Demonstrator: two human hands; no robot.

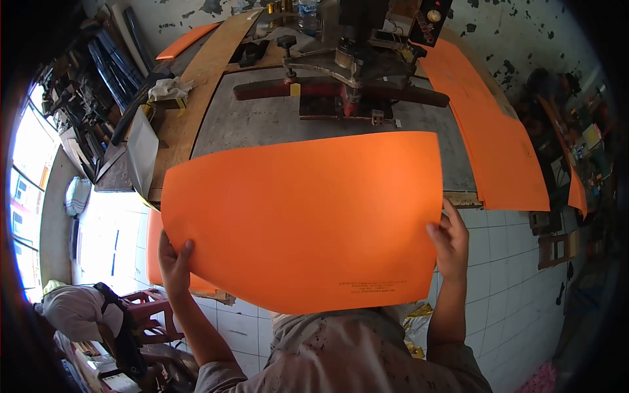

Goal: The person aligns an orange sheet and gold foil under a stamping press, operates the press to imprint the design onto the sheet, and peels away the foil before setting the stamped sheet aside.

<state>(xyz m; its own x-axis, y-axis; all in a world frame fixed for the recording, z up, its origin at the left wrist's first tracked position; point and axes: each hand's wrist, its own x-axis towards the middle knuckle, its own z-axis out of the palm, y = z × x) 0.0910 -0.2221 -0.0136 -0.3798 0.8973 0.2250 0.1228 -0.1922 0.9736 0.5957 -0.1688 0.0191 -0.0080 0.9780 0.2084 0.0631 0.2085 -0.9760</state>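
Note:
A large orange sheet [301,216] is held up in front of me, with small dark print near its lower right edge. My left hand [175,263] grips its left edge, thumb on the front face. On the right edge, my right hand [451,239] pinches the sheet, thumb in front and fingers partly hidden behind it. Beyond the sheet stands a press with a red bar [406,93] over a grey work surface [223,124]. The sheet's upper edge overlaps the near part of that surface in view.
Orange sheets [498,150] lie stacked on the right of the table. Another orange piece [187,42] lies at the back left. A water bottle [306,16] stands behind the press. At lower left, a person [82,311] bends near a red stool [154,318].

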